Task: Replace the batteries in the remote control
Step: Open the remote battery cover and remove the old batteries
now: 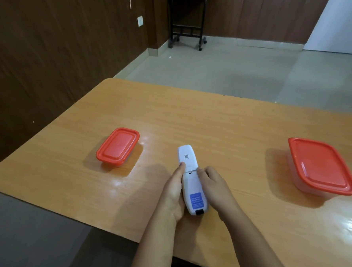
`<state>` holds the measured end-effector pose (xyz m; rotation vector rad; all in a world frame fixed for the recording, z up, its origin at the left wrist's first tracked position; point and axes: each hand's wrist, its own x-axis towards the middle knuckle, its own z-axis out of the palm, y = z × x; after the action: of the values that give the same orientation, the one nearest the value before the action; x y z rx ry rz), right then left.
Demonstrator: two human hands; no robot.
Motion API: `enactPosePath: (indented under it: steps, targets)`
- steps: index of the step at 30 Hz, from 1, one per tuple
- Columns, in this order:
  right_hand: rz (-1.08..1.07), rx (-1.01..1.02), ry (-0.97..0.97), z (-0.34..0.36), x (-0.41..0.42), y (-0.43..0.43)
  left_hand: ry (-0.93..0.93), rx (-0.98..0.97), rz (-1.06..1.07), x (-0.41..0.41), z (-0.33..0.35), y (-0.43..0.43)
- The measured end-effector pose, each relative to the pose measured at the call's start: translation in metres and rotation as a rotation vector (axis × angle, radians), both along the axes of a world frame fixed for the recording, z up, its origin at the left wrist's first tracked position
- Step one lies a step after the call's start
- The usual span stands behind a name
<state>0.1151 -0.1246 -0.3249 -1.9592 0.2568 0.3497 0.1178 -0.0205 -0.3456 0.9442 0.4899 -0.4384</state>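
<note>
A white remote control (191, 186) lies back side up on the wooden table (211, 121), its long axis pointing away from me. A blue label sits near its close end and a small code sticker near its far end. My left hand (174, 191) grips its left side, thumb pressed on the back just past the seam of the cover. My right hand (213, 184) holds its right side, fingertips at the same seam. The back cover is in place, and no batteries are visible.
A small container with a red lid (118, 146) stands to the left of the remote. A larger clear container with a red lid (321, 165) stands at the right. The table's near edge runs diagonally below my forearms. A black stand (186, 19) is by the far wall.
</note>
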Motion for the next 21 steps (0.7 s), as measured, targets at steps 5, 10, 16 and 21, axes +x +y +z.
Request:
enactPosePath:
  steps: [5,10,16,21]
  targets:
    - [0.104,-0.346,-0.343,0.008,0.022,-0.016,-0.071,0.141,-0.043,-0.002,0.005,0.011]
    - [0.835,-0.778,-0.577,0.028,0.051,-0.018,-0.172,0.241,-0.226,-0.005,0.006,0.026]
    - [0.912,-0.877,-0.685,0.038,0.062,-0.017,-0.2,0.313,-0.226,-0.002,-0.001,0.035]
    - [0.856,-0.836,-0.733,0.036,0.061,-0.022,-0.191,0.348,-0.2,-0.001,-0.002,0.035]
